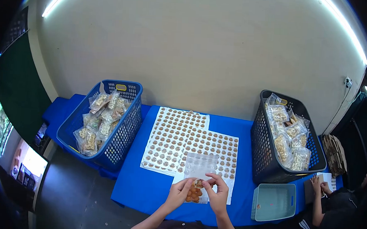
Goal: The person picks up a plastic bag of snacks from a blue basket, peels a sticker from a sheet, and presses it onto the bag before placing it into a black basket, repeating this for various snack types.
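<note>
A clear zip bag [201, 163] with orange-brown pieces in its lower part lies over the sticker sheets [165, 138] on the blue table. A round brown sticker [198, 183] is on the bag just above the pieces. My left hand [180, 192] pinches the sticker's left edge against the bag. On the other side, my right hand [216, 193] has its thumb at the sticker's right edge, with the fingers curled above it. Rows of round brown stickers cover the white sheets around the bag.
A blue basket [126, 132] of filled bags stands at left, a dark basket [264, 156] of filled bags at right. Before the dark one sits a green tray [274, 202]. Far right, a co-worker's hands [318, 186] touch paper beside stacked brown bags [334, 154].
</note>
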The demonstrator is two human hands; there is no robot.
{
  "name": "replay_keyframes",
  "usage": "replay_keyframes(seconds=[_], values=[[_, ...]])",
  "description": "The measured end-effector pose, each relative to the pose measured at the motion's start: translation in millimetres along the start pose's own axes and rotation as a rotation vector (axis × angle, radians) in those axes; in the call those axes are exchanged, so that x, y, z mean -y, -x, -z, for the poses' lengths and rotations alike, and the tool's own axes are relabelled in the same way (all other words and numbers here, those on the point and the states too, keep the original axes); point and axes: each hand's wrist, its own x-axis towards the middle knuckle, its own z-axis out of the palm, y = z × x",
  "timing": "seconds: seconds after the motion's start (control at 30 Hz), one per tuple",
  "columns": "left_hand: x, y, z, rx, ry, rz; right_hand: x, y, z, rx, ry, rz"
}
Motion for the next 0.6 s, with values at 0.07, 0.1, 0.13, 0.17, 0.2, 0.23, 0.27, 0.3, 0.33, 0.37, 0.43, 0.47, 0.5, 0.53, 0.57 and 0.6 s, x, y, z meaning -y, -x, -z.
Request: replay_keyframes(seconds=[0.07,0.1,0.13,0.17,0.2,0.23,0.27,0.3,0.33,0.37,0.43,0.47,0.5,0.53,0.57,0.6], values=[[1.0,0.4,-2.1,-0.009,-0.018,-0.013,5.5,-0.7,-1.4,-0.013,0.011,0.005],[1.6,-0.1,-2.8,-0.025,-0.067,-0.052,5.5,-1.1,-1.5,-0.015,0.006,0.006],[2.3,-1.7,-3.1,-0.039,-0.116,-0.093,5.2,-2.1,-1.7,-0.017,0.001,0.008],[2.3,-3.1,-3.4,-0.052,-0.166,-0.133,4.5,-3.4,-1.8,-0.021,-0.004,0.010],[1.7,-3.9,-3.6,-0.060,-0.152,-0.111,2.9,-5.1,-1.7,-0.023,-0.011,0.020],[1.2,-4.5,-3.9,-0.068,-0.138,-0.088,0.7,-6.9,-1.5,-0.025,-0.018,0.029],[1.2,-4.6,-3.9,-0.076,-0.125,-0.064,-0.6,-7.6,-1.5,-0.027,-0.026,0.037],[2.8,-4.8,-3.5,-0.077,-0.132,-0.077,-0.3,-7.5,-1.8,-0.035,-0.040,0.030],[5.1,-6.3,-2.4,-0.078,-0.139,-0.094,0.6,-8.3,-2.5,-0.043,-0.055,0.025],[5.9,-8.7,-1.7,-0.080,-0.146,-0.113,1.5,-10.4,-3.3,-0.050,-0.070,0.024],[0.6,-7.3,-4.5,-0.050,-0.015,-0.067,2.0,-11.1,-5.3,-0.049,-0.094,0.008],[-2.8,-6.2,-6.0,-0.035,0.050,-0.044,1.4,-11.4,-6.2,-0.048,-0.107,0.000],[-5.4,-5.5,-6.9,-0.036,0.032,-0.040,0.0,-11.2,-6.6,-0.055,-0.058,0.009],[-7.6,-4.7,-7.8,-0.038,0.014,-0.035,-1.6,-10.5,-6.9,-0.063,-0.010,0.016],[-8.8,-4.9,-7.9,-0.038,-0.004,-0.029,-2.5,-11.0,-7.4,-0.072,0.038,0.022],[-9.2,-6.1,-7.7,-0.028,0.049,-0.010,1.5,-12.1,-7.7,-0.085,0.124,0.066]])
